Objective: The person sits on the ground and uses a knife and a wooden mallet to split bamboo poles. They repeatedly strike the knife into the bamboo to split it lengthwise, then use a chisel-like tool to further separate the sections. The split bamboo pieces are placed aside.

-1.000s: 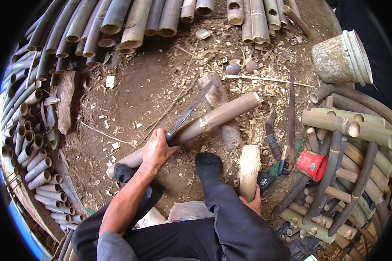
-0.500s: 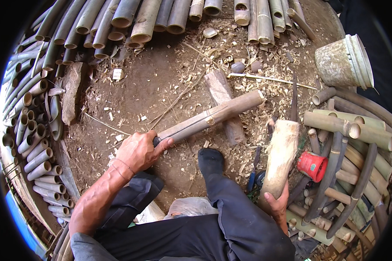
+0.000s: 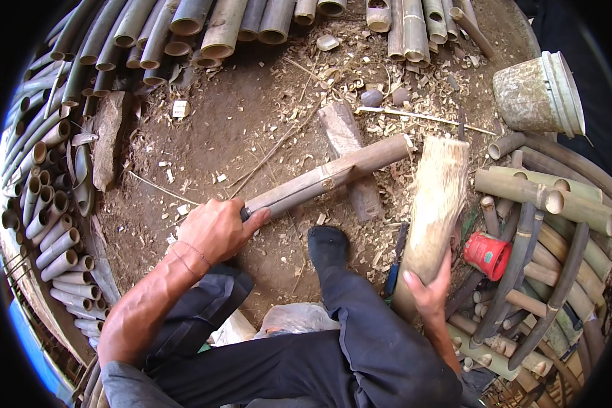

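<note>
Dirt floor (image 3: 211, 129): left grip (image 3: 214, 228) clasps knife (image 3: 245, 214); right grip (image 3: 431, 291) clasps log (image 3: 432, 211), lifted since earlier.

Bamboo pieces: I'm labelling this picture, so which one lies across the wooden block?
The brown tube mid-picture, slanting up rightward from the left hand. It alone crosses the wooden block; other tubes are grouped nearer the picture's edges.
</note>
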Demonstrator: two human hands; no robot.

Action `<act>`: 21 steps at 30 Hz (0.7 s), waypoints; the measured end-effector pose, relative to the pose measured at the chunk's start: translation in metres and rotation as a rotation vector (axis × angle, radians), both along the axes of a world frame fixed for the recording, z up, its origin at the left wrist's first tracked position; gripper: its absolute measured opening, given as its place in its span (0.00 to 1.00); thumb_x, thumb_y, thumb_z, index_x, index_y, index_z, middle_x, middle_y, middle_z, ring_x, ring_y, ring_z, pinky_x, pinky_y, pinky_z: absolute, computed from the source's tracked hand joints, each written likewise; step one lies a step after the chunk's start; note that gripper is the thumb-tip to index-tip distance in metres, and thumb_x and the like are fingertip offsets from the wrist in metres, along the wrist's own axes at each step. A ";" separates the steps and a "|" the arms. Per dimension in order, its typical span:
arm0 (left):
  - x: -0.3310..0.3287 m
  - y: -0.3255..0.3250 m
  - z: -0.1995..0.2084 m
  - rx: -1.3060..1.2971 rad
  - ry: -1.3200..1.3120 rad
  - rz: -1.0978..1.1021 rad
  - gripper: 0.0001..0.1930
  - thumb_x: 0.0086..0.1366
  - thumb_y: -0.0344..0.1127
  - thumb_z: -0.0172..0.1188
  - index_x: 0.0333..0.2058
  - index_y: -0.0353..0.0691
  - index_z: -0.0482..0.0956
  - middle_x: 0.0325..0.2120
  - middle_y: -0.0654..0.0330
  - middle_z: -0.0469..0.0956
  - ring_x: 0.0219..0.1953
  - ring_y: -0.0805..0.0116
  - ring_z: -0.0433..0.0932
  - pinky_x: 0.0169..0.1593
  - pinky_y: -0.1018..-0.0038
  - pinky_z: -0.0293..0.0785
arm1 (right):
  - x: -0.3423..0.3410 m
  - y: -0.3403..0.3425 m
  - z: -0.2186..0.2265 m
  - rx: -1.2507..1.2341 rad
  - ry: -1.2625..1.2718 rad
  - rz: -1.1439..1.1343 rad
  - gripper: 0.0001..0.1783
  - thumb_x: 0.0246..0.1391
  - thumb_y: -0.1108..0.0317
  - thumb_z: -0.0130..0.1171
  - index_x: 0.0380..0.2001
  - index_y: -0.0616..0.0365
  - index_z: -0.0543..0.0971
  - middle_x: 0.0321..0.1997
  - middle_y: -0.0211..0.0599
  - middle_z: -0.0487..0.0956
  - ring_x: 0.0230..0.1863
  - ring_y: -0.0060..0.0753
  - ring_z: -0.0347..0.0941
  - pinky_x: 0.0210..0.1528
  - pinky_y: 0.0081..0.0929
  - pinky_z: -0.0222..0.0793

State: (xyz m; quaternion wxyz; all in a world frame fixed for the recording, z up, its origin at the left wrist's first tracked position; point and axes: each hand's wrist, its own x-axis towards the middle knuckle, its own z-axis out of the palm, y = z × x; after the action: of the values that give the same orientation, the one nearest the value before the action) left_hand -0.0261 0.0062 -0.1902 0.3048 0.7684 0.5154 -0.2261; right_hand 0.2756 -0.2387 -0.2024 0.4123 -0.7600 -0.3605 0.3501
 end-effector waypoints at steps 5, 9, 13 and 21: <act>0.012 0.011 0.016 -0.028 0.045 -0.051 0.33 0.68 0.64 0.49 0.30 0.35 0.84 0.23 0.40 0.80 0.32 0.40 0.82 0.39 0.52 0.78 | 0.016 0.050 -0.007 -0.340 -0.371 0.305 0.59 0.38 0.60 0.75 0.71 0.62 0.54 0.64 0.62 0.68 0.65 0.57 0.68 0.66 0.44 0.66; 0.015 0.015 0.024 -0.041 0.076 -0.058 0.34 0.68 0.64 0.48 0.28 0.33 0.84 0.25 0.39 0.81 0.33 0.40 0.82 0.41 0.52 0.78 | 0.032 0.059 -0.005 0.144 -0.339 -0.153 0.48 0.49 0.60 0.69 0.67 0.69 0.58 0.62 0.55 0.68 0.59 0.47 0.69 0.65 0.40 0.62; 0.025 0.020 0.035 -0.043 0.074 -0.096 0.35 0.68 0.64 0.48 0.29 0.31 0.84 0.27 0.37 0.81 0.34 0.40 0.82 0.42 0.53 0.79 | 0.014 0.028 -0.040 0.069 -0.529 0.239 0.53 0.45 0.58 0.72 0.68 0.68 0.56 0.62 0.58 0.70 0.63 0.57 0.67 0.68 0.42 0.58; 0.041 0.019 0.059 -0.035 0.121 -0.092 0.34 0.67 0.64 0.48 0.34 0.33 0.85 0.35 0.39 0.83 0.41 0.42 0.83 0.47 0.55 0.79 | 0.020 0.047 -0.025 0.185 -0.402 -0.372 0.53 0.50 0.55 0.69 0.69 0.69 0.51 0.61 0.63 0.69 0.60 0.58 0.69 0.66 0.45 0.63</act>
State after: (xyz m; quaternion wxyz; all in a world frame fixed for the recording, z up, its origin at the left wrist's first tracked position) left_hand 0.0149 0.0249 -0.1315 0.2755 0.7707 0.4931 -0.2949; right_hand 0.2955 -0.1920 -0.2270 0.4573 -0.8263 -0.3197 0.0766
